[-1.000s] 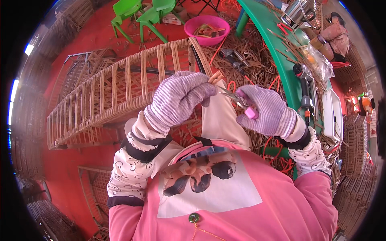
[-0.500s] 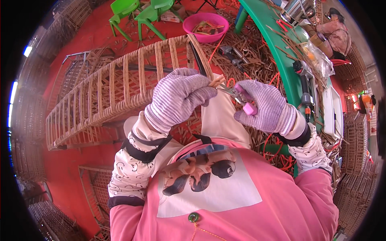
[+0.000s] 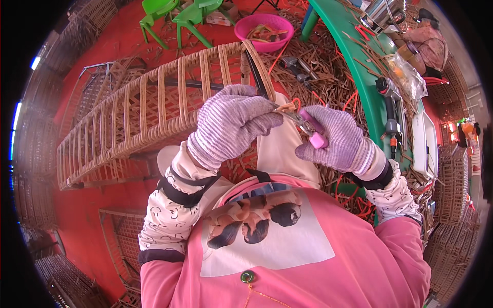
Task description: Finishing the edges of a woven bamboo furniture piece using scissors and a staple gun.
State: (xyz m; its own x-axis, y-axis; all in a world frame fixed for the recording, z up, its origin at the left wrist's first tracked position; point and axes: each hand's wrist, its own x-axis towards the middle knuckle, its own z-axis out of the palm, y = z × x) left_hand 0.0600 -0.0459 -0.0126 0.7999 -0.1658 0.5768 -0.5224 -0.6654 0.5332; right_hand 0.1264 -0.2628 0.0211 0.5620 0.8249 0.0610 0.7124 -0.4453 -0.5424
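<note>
In striped lilac gloves, both my hands meet above my lap. My left hand (image 3: 233,126) has its fingertips pinched on a short tan rattan strip (image 3: 288,107). A pair of pink-handled pruning shears (image 3: 318,140) is in my right hand (image 3: 340,136), with its metal blades pointing left to the strip. The blades overlap the strip, but whether they are closed on it is too small to tell. A woven rattan frame (image 3: 162,110) leans just beyond and to the left of my left hand, its near corner close to my fingers.
A green table (image 3: 354,66) curves along the right, bearing a power tool (image 3: 393,113) and a white tray (image 3: 425,143). Rattan scraps (image 3: 328,64) litter the floor. A pink basin (image 3: 267,46) and green chairs (image 3: 197,20) stand ahead. Another person (image 3: 426,43) sits at far right.
My left hand has shifted slightly right, and the shears' blades now overlap the strip's end. The rattan frame has moved a little in view.
</note>
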